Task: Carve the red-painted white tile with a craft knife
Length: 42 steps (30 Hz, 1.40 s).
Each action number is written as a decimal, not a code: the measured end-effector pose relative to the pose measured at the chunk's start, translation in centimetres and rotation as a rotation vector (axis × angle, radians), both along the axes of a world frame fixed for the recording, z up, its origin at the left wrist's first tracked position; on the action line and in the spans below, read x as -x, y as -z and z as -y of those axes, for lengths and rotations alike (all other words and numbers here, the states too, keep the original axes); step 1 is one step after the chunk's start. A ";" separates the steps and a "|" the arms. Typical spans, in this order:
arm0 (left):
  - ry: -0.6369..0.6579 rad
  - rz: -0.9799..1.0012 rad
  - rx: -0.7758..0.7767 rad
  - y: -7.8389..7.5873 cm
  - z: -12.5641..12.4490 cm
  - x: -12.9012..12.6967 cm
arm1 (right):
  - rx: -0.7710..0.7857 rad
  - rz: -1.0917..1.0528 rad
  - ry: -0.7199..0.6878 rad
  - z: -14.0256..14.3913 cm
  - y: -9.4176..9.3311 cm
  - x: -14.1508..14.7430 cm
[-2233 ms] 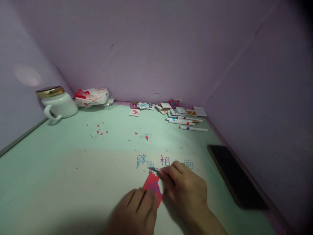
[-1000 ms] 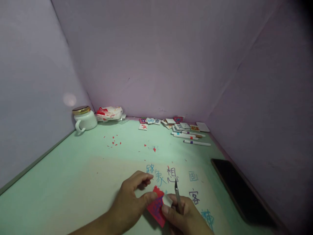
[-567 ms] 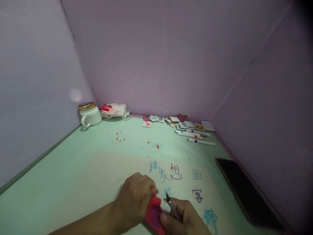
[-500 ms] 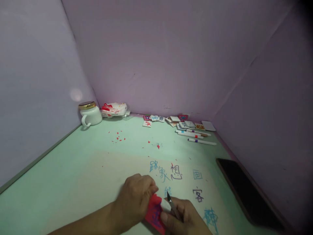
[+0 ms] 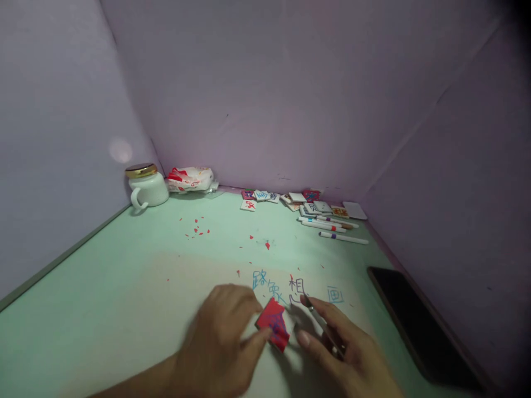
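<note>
Left hand: my left hand point(image 5: 222, 337) pinches the red card point(image 5: 272, 318) at its left side, thumb on the near edge; some fingers are hidden behind the knuckles and slightly blurred.
Red card: between my two hands, above the pale sheet point(image 5: 145, 315), set at a slant, purple marks on its face; touched by the left hand only.
Right hand: my right hand point(image 5: 348, 348) holds the craft knife point(image 5: 326, 327) along the index finger; thumb spread away from the fingertip, just beside the card but apart from it.
Knife tip: directed away from me and to the left, near the purple character at the sheet's far part.
Pale sheet: lies on the table point(image 5: 95, 265), blue and purple handwritten characters beyond my hands.
Red scraps point(image 5: 196, 229): scattered on the table, left of centre, a few more near the middle.
Right side: dark phone point(image 5: 418, 326) flat near the wall; white pens point(image 5: 343, 238) farther back.
Back edge: small character tiles point(image 5: 248, 205), some overlapping.
Back left: white mug point(image 5: 148, 189) with gold lid point(image 5: 141, 170), beside a red-and-white packet point(image 5: 191, 179).
</note>
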<state>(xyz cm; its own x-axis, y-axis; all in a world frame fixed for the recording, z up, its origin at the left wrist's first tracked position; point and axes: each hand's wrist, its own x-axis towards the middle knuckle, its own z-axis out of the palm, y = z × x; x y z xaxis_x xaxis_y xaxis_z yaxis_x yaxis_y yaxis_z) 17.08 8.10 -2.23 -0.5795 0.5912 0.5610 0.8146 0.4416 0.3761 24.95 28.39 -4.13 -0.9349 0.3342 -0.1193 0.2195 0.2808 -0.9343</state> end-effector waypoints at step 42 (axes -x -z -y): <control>0.177 -0.352 0.294 5.2 -0.8 -2.6 | -1.066 -0.305 -0.094 -0.7 0.3 0.3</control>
<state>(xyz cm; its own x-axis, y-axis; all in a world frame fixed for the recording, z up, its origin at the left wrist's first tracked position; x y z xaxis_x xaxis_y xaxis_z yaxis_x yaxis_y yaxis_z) 19.73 8.91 -7.44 -0.2614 0.8259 0.4995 0.9419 0.3314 -0.0550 24.60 29.08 -4.40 -0.9031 0.0553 0.4258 -0.0420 0.9755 -0.2159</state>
